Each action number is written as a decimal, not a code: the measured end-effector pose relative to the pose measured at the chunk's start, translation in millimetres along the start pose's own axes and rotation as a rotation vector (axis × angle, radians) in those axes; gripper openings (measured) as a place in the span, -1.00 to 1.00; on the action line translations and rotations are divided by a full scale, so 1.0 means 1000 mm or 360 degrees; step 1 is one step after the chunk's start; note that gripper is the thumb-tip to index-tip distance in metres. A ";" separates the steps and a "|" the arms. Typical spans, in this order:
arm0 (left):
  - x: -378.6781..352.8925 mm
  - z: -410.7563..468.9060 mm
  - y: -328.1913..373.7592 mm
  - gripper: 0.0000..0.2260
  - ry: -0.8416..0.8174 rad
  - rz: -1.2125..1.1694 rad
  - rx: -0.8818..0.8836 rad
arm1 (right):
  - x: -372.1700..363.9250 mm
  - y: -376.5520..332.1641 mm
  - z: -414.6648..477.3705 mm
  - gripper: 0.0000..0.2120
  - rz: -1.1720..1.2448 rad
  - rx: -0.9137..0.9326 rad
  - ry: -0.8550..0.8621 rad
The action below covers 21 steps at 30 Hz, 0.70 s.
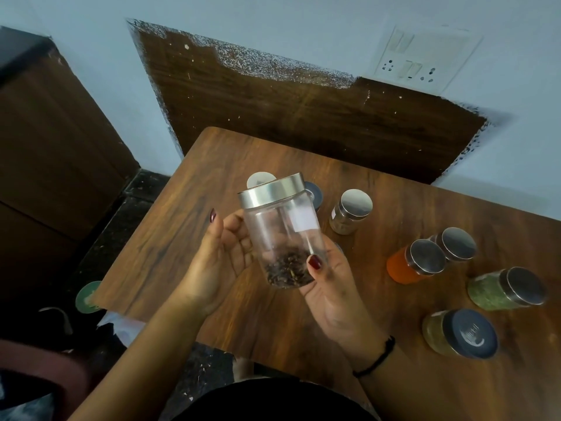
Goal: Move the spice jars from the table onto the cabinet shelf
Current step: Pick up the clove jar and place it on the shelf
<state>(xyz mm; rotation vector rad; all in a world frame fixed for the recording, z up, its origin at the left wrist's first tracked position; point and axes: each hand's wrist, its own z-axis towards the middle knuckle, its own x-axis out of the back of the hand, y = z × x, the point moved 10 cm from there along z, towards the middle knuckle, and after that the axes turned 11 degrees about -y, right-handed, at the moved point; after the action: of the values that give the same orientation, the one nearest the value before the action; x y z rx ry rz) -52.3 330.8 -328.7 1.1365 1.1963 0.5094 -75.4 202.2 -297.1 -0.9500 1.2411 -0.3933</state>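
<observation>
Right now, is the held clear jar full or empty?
Nearly empty: clear steel-lidded jar holds only a shallow dark spice layer at its base.

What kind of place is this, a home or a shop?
Probably a home, perhaps a kitchen corner: spice jars stand on a wooden table, a socket plate is on the wall, and the left hand and right hand hold a clear jar.
</observation>
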 end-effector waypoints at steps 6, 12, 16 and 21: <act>-0.034 0.012 0.000 -0.12 -0.0256 0.0043 0.0124 | -0.016 0.021 -0.003 -0.33 0.0561 -0.0159 -0.0186; -0.062 0.011 0.007 -0.08 -0.0582 -0.0227 0.0071 | -0.020 0.033 -0.010 -0.23 0.0616 -0.0356 -0.0202; -0.061 0.019 0.004 -0.17 -0.0468 -0.0296 0.0075 | -0.017 0.036 -0.012 -0.35 0.0548 -0.0379 -0.0237; -0.045 0.020 0.008 -0.18 -0.0193 -0.0370 0.0047 | 0.011 0.033 -0.009 -0.14 0.0029 -0.0440 0.0021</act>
<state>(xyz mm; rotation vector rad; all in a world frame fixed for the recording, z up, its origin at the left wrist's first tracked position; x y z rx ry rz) -48.0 288.7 -301.8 1.0219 1.2144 0.2434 -87.6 210.1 -329.7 -1.1710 1.3376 -0.2160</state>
